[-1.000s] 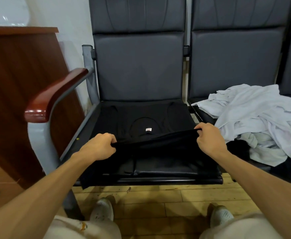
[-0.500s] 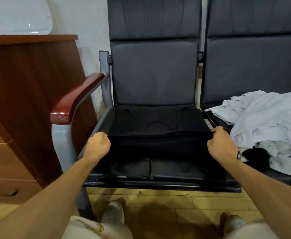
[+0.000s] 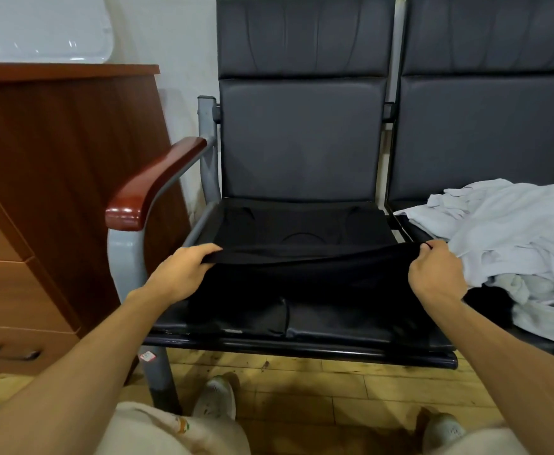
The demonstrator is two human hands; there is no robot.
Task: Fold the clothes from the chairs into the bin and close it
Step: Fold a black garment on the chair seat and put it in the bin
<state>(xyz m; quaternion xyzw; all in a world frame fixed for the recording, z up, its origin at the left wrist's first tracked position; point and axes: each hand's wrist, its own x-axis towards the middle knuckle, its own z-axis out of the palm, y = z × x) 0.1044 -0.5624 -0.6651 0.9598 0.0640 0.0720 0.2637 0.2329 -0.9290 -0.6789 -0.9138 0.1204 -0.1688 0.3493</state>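
Left hand (image 3: 183,274): fingers clamped on the near-left edge of the black garment (image 3: 301,236). The garment lies flat on the seat of the left chair (image 3: 301,142), near hem lifted mid-fold. Right hand (image 3: 436,274): fingers pinch the near-right edge.

Risks:
- An uneven pull skews the fold.
- The slick seat lets the lower layer slide.
- The right corner, just beside the white pile (image 3: 515,231), may snag it.

Bin not in view.

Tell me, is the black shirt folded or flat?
Partly folded: left hand and right hand pinch an edge of the black shirt, raised over its flat part.
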